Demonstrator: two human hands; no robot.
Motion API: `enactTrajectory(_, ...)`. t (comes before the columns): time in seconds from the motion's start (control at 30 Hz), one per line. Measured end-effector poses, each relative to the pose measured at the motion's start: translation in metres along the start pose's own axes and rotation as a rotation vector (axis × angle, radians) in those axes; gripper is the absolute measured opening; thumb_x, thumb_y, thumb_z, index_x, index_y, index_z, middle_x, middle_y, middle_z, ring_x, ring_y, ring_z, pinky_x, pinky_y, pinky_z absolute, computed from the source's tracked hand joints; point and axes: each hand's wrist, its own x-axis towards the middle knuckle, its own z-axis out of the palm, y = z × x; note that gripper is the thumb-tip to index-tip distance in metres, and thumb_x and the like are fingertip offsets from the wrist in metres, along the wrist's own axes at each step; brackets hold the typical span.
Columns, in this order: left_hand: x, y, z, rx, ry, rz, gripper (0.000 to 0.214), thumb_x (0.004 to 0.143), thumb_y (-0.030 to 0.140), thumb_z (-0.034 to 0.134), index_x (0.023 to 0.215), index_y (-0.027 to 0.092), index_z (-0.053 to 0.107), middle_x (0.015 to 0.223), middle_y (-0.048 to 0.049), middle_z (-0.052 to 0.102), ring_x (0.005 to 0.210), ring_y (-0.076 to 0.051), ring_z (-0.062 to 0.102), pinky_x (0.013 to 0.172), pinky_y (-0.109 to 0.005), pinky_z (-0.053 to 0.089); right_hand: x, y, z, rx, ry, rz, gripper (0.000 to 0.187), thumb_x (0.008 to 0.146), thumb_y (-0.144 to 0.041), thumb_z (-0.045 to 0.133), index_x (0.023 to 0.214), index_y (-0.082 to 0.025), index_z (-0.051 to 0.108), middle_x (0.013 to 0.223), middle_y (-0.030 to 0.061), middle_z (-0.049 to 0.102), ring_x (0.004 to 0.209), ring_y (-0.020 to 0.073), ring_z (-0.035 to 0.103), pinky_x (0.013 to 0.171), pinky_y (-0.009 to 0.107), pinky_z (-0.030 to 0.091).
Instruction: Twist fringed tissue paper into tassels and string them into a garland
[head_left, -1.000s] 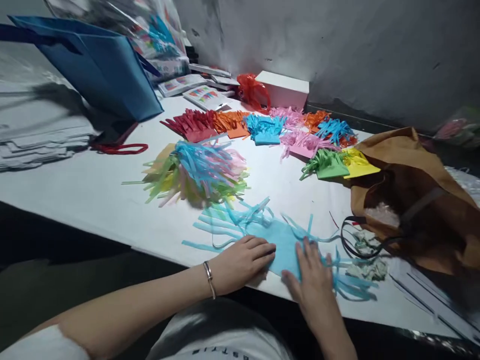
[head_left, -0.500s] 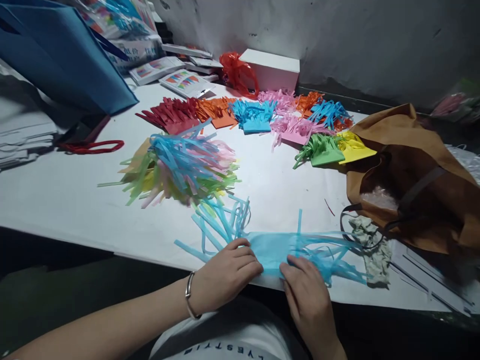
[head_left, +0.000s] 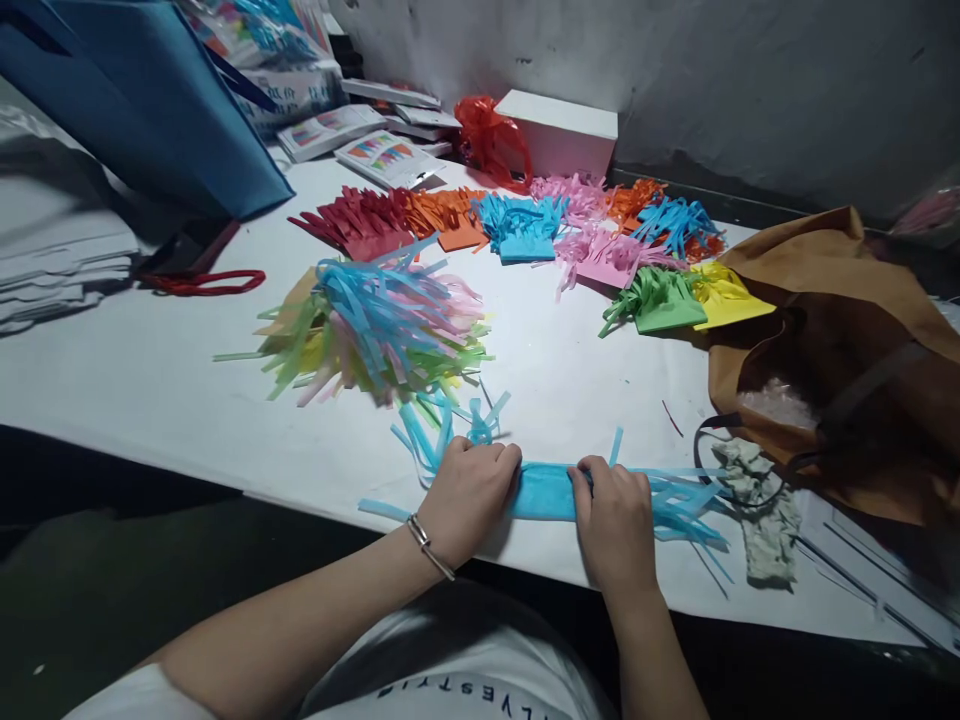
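Observation:
A sheet of blue tissue paper (head_left: pixel 546 492) with fringed ends lies near the table's front edge, its plain middle band showing between my hands. My left hand (head_left: pixel 474 492) is closed on the band's left side, thumb toward the middle. On the right side of the band, my right hand (head_left: pixel 616 510) is closed with its fingers curled over the paper. Loose blue strips spread out beyond both hands. Behind my left hand lies a pile of fringed tissue sheets (head_left: pixel 375 320) in blue, pink, green and yellow.
Folded fringed paper bundles (head_left: pixel 521 225) in several colours line the back. A brown bag (head_left: pixel 832 400) and crumpled pale paper (head_left: pixel 769 535) are at right. At left stand a blue bag (head_left: pixel 165 110) and a stack of white sheets (head_left: pixel 60 240). A white box (head_left: pixel 559 130) stands by the wall.
Both hands have moved up the blue tissue paper and closed on its far edge. The band between them is now narrower and looks folded over. The view has shifted slightly.

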Motion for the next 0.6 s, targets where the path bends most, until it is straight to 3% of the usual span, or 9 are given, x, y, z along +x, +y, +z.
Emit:
enactTrajectory(0.07,0.001,-0.001,0.000,-0.015,-0.015,0.000,0.016,0.098,0.014,0.044,0.091,0.015,0.059,0.084,-0.0057,0.070,0.075,-0.025,0.065,0.073,-0.041,0.039,0.000,0.000,-0.003,-0.032,0.021,0.024,0.009,0.097,-0.024,0.057,0.092,-0.018,0.061,0.073,0.0038,0.062,0.072,0.0228,0.057,0.075,0.039,0.039)
enactTrajectory(0.17,0.003,-0.005,0.001,-0.036,-0.042,0.010,0.015,0.097,0.014,0.045,0.095,0.014,0.059,0.086,-0.0061,0.071,0.076,-0.025,0.066,0.073,-0.041,0.038,-0.005,-0.002,-0.012,-0.053,0.177,-0.010,0.008,0.096,-0.018,0.057,0.101,-0.016,0.063,0.093,0.0104,0.067,0.092,0.0270,0.060,0.089,0.046,0.040)
enactTrajectory(0.23,0.005,-0.007,0.001,-0.046,-0.047,0.014,0.014,0.097,0.015,0.046,0.095,0.015,0.059,0.086,-0.0059,0.072,0.075,-0.024,0.065,0.072,-0.040,0.038,-0.011,-0.004,-0.018,0.025,0.194,-0.193,0.015,0.094,-0.013,0.056,0.107,-0.016,0.063,0.105,0.0116,0.067,0.103,0.0270,0.059,0.099,0.049,0.039)
enactTrajectory(0.33,0.004,-0.008,0.002,-0.051,0.003,0.024,0.012,0.095,0.014,0.048,0.093,0.015,0.060,0.084,-0.0056,0.071,0.075,-0.023,0.064,0.073,-0.040,0.038,-0.022,-0.005,-0.019,0.147,0.061,-0.423,0.023,0.094,-0.009,0.053,0.113,-0.017,0.063,0.109,0.0087,0.069,0.107,0.0239,0.061,0.104,0.045,0.038)
enactTrajectory(0.43,-0.004,-0.003,0.000,-0.046,0.206,0.071,0.008,0.093,0.020,0.055,0.097,0.016,0.061,0.103,-0.0109,0.070,0.096,-0.029,0.061,0.086,-0.046,0.038,-0.029,-0.003,-0.013,0.137,0.068,-0.404,0.024,0.094,-0.005,0.050,0.110,-0.017,0.063,0.104,0.0082,0.071,0.101,0.0224,0.063,0.100,0.044,0.041)
enactTrajectory(0.5,-0.011,0.002,0.001,-0.070,0.316,0.178,0.017,0.092,0.029,0.061,0.104,0.017,0.061,0.119,-0.0126,0.065,0.112,-0.033,0.054,0.096,-0.052,0.033,-0.031,-0.003,-0.011,0.145,0.112,-0.365,0.021,0.093,-0.005,0.050,0.105,-0.017,0.063,0.097,0.0080,0.070,0.095,0.0217,0.063,0.095,0.043,0.044)
enactTrajectory(0.6,-0.020,0.007,0.006,-0.133,0.315,0.354,0.009,0.094,0.022,0.056,0.102,0.021,0.061,0.108,-0.0061,0.068,0.105,-0.026,0.055,0.103,-0.051,0.027,-0.032,-0.007,-0.013,0.205,0.143,-0.332,0.015,0.093,-0.008,0.052,0.103,-0.016,0.061,0.095,0.0085,0.068,0.091,0.0216,0.062,0.091,0.043,0.046)
